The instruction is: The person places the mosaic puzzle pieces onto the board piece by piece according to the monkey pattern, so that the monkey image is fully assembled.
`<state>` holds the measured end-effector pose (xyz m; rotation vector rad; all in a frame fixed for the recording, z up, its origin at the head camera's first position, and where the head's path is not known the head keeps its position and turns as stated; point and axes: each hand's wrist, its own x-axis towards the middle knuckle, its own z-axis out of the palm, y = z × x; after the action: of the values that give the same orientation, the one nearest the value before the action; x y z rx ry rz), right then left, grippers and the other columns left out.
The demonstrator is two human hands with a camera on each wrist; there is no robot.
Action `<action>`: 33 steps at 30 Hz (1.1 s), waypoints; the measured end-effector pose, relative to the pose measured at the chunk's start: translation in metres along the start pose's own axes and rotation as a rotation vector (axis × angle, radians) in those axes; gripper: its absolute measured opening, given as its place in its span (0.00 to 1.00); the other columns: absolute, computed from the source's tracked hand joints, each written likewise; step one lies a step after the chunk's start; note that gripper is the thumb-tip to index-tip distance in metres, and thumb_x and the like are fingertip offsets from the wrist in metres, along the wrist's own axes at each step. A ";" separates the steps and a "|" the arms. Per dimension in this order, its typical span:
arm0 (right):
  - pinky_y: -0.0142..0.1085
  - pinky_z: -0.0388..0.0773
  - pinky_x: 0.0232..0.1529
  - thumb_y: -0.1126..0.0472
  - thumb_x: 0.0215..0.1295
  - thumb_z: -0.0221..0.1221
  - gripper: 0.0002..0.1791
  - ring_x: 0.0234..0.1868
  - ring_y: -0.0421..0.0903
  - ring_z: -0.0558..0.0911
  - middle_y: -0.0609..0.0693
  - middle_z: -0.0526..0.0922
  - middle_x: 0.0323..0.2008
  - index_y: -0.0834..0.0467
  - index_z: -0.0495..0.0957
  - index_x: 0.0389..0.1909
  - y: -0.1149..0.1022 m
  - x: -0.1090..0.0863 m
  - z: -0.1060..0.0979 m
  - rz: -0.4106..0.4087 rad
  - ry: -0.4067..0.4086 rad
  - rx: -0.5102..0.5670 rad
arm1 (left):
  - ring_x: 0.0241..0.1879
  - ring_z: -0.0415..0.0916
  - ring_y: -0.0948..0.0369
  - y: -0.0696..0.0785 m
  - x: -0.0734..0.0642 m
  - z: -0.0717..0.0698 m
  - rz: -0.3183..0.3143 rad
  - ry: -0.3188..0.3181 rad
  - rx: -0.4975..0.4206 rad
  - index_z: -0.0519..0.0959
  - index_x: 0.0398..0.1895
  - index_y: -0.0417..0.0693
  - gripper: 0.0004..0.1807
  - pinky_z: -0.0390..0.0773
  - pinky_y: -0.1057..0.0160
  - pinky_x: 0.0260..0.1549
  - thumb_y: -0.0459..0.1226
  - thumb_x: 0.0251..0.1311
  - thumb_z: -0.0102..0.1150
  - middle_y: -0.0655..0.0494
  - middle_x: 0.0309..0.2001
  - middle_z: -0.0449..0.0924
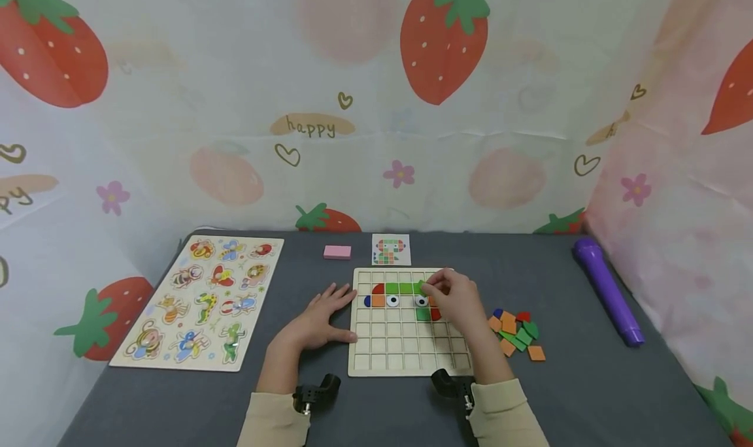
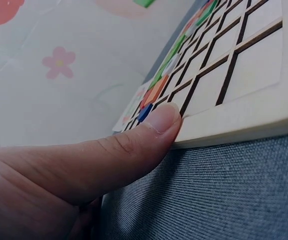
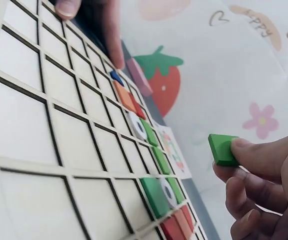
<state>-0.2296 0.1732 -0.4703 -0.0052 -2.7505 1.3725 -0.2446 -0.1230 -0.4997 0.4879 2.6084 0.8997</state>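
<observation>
A pale wooden grid board (image 1: 400, 363) lies flat on the table. My left hand (image 1: 317, 319) rests at its left side with spread fingers, the thumb (image 2: 160, 122) touching the board's edge. Between thumb and fingertips, my right hand (image 1: 457, 298) pinches a small green square tile (image 3: 220, 150) over the board's upper right part. Set in the upper rows are a blue piece (image 1: 367, 301), an orange tile (image 1: 378, 302), a red piece (image 1: 378, 288), several green tiles (image 1: 400, 288) and two white eye tiles (image 1: 392, 301). The right hand partly hides orange and red tiles near it.
Loose coloured tiles (image 1: 518, 329) lie in a pile right of the board. Behind it are a picture card (image 1: 391, 249) and a pink block (image 1: 337, 252). An insect puzzle board (image 1: 197, 303) lies left, a purple stick (image 1: 608, 291) right. A patterned cloth hangs behind.
</observation>
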 end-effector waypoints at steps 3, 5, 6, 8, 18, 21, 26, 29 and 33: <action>0.37 0.75 0.31 0.54 0.67 0.67 0.06 0.31 0.44 0.79 0.49 0.85 0.32 0.52 0.83 0.37 -0.001 0.000 0.009 -0.012 -0.028 -0.010 | 0.82 0.35 0.48 0.000 0.001 0.000 0.005 -0.007 0.008 0.59 0.79 0.58 0.51 0.43 0.37 0.76 0.52 0.53 0.75 0.54 0.82 0.49; 0.36 0.75 0.30 0.55 0.65 0.68 0.05 0.32 0.43 0.79 0.47 0.84 0.33 0.51 0.84 0.35 -0.002 -0.001 0.015 -0.016 -0.044 -0.012 | 0.82 0.35 0.47 0.001 0.001 0.000 0.014 -0.011 0.008 0.59 0.79 0.57 0.51 0.43 0.37 0.76 0.52 0.53 0.75 0.53 0.82 0.49; 0.36 0.75 0.30 0.55 0.64 0.69 0.04 0.33 0.43 0.79 0.46 0.84 0.33 0.50 0.85 0.34 -0.003 -0.001 0.017 -0.012 -0.053 -0.011 | 0.82 0.35 0.47 0.001 0.001 0.000 0.018 -0.012 0.006 0.59 0.79 0.57 0.51 0.43 0.36 0.76 0.52 0.53 0.75 0.53 0.82 0.49; 0.35 0.75 0.28 0.56 0.62 0.70 0.04 0.32 0.43 0.78 0.45 0.85 0.33 0.50 0.86 0.33 -0.004 -0.002 0.022 -0.014 -0.066 -0.014 | 0.82 0.35 0.46 0.002 0.001 0.000 0.025 -0.015 0.003 0.59 0.79 0.57 0.51 0.43 0.36 0.76 0.52 0.53 0.74 0.52 0.82 0.49; 0.36 0.75 0.30 0.55 0.60 0.72 0.03 0.30 0.42 0.77 0.43 0.84 0.29 0.49 0.88 0.30 -0.009 -0.002 0.042 -0.017 -0.105 -0.078 | 0.81 0.35 0.42 0.001 0.000 0.000 -0.011 -0.010 0.007 0.59 0.80 0.58 0.51 0.45 0.31 0.74 0.53 0.53 0.74 0.52 0.82 0.48; 0.37 0.78 0.34 0.53 0.61 0.71 0.03 0.33 0.41 0.80 0.42 0.86 0.31 0.47 0.89 0.31 -0.009 -0.002 0.047 -0.020 -0.106 -0.132 | 0.81 0.35 0.41 0.000 0.000 -0.001 -0.006 -0.008 0.001 0.59 0.80 0.57 0.52 0.45 0.30 0.73 0.53 0.53 0.75 0.51 0.82 0.48; 0.41 0.81 0.38 0.52 0.62 0.70 0.04 0.38 0.42 0.83 0.42 0.88 0.35 0.46 0.90 0.34 -0.010 -0.003 0.053 -0.027 -0.100 -0.225 | 0.81 0.35 0.42 0.000 0.001 -0.001 -0.010 -0.013 0.011 0.59 0.80 0.57 0.52 0.45 0.30 0.73 0.53 0.53 0.74 0.52 0.82 0.48; 0.41 0.81 0.38 0.53 0.61 0.71 0.04 0.38 0.43 0.84 0.42 0.88 0.35 0.46 0.90 0.35 -0.010 -0.005 0.054 -0.052 -0.094 -0.259 | 0.81 0.35 0.44 -0.001 0.003 -0.001 -0.008 -0.015 0.025 0.59 0.80 0.58 0.51 0.45 0.32 0.74 0.53 0.53 0.74 0.53 0.82 0.48; 0.38 0.79 0.34 0.53 0.61 0.71 0.05 0.35 0.41 0.82 0.42 0.86 0.32 0.47 0.90 0.38 -0.010 -0.005 0.053 -0.063 -0.100 -0.270 | 0.81 0.35 0.44 -0.001 0.003 0.001 -0.014 -0.016 0.014 0.59 0.79 0.57 0.52 0.45 0.32 0.74 0.53 0.53 0.74 0.53 0.82 0.49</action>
<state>-0.2274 0.1247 -0.4939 0.1382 -2.9681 1.0043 -0.2473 -0.1222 -0.5014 0.4780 2.6020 0.8693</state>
